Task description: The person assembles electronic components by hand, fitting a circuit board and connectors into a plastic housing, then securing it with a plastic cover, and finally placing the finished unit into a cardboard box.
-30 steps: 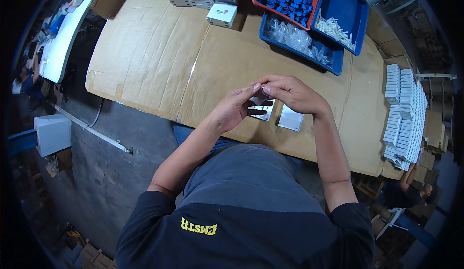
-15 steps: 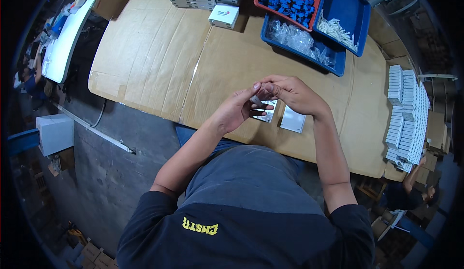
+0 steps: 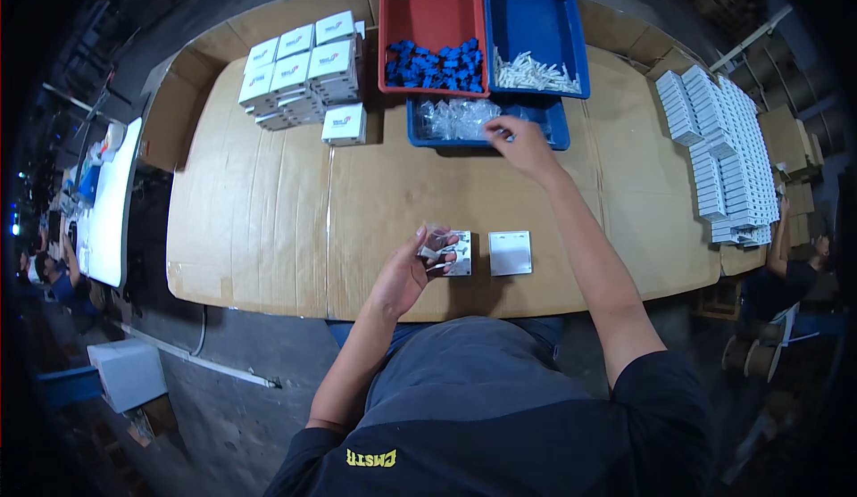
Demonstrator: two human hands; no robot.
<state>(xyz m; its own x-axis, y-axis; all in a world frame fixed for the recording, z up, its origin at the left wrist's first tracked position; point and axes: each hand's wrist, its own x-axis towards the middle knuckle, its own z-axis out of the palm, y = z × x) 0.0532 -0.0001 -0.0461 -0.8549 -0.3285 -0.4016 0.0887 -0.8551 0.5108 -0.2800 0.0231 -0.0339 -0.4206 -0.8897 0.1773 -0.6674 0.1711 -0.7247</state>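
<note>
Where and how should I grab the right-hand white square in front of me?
Probably pinch the white square by its left and right edges, from above with the right hand: it lies flat on the cardboard, and both edges are exposed.

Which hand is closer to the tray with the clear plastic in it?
Right. The right hand is at the front edge of the blue tray; the left hand is farther off, nearer the person's body.

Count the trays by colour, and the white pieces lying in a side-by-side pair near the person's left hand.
Red trays: 1
Blue trays: 2
White pieces near the left hand: 2
Total: 5
</note>
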